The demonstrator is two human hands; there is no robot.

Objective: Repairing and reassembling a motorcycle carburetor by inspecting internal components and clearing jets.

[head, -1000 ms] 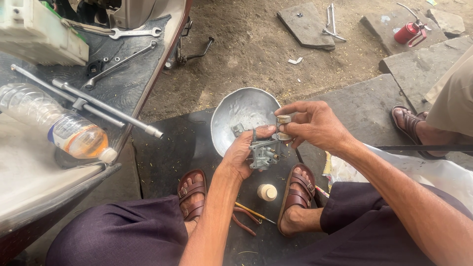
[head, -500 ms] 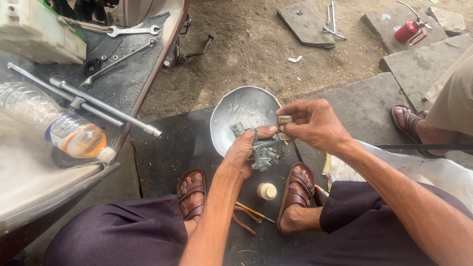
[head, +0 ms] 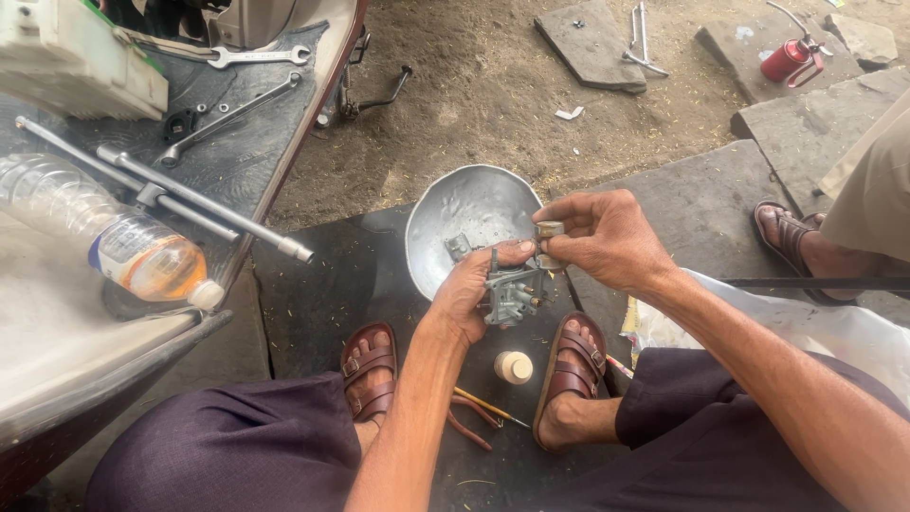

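Dirt ground [head: 493,85] with stone slabs, and you're seated on a dark mat [head: 322,284], brown sandals planted either side of your work. Your left hand [head: 469,289] is closed around a small grey carburetor [head: 512,294], thumb on top, holding it above the mat between your feet. Your right hand [head: 607,237] pinches a small brass-coloured part [head: 548,230] between thumb and fingertips, right at the top of the carburetor; can't tell whether the two touch. Metal bowl [head: 455,218] sits tilted on the mat just behind your hands, a small metal piece inside it. Small cream cap [head: 513,367] lies on the mat between your sandals, below the carburetor. Pliers [head: 469,422] with reddish handles and a thin yellow-shafted tool lie near your left foot. To your left, a scooter footboard [head: 227,161] carries a plastic bottle [head: 104,242] with amber liquid, lying on its side, a long T-handle wrench [head: 204,204] and two spanners [head: 256,59]. Red oil can [head: 787,59] stands far right on a slab. Another person's sandalled foot [head: 791,242] rests on the slab at right, well apart from your hands. White plastic sheet [head: 834,327] lies beside your right leg.
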